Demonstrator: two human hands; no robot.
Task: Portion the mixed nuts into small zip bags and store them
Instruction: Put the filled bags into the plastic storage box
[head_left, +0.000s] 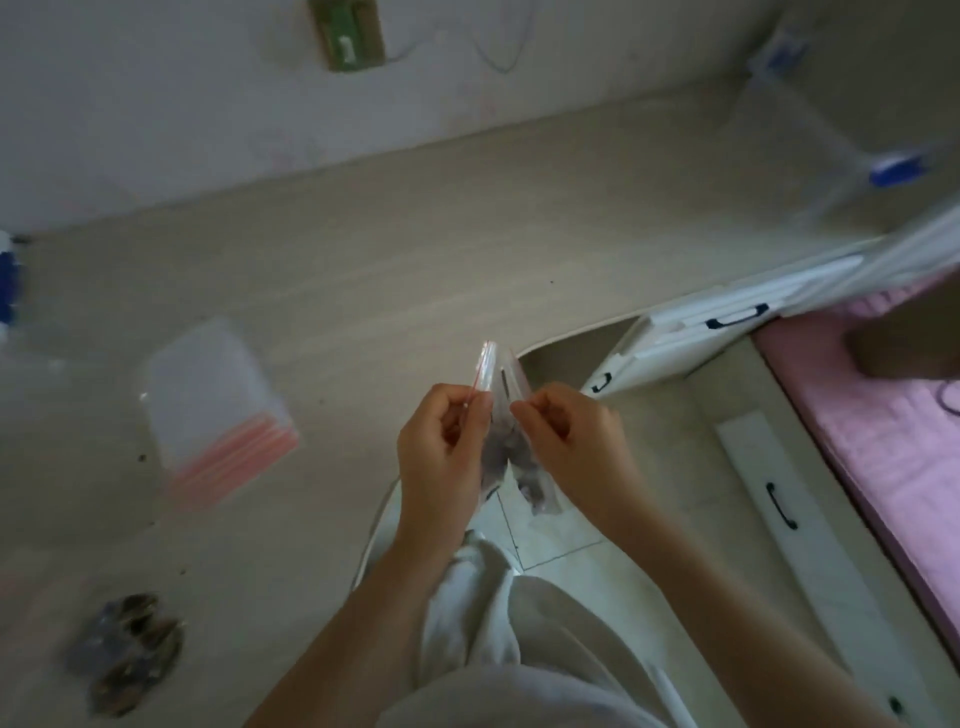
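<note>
While the left grip (441, 441) pinches the red-striped lip of the bag (491, 371) and the right grip (571, 441) pinches the other lip, the bag hangs between them off the surface's (415, 260) near edge, long axis pointing toward the far edge, mouth far, nuts (532, 491) near, equally close to both.

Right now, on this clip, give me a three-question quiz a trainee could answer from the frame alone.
1. True or false: the left hand and the right hand lie flat on the desk.
2. Where is the stack of empty zip bags? A) in a drawer B) on the desk, to the person's left C) on the pink bed
3. Fill in: the dark nuts on the desk lie ____ the person than the stack.
Key: 1 false, each pinches clear bag plastic; 2 B; 3 nearer.
</note>
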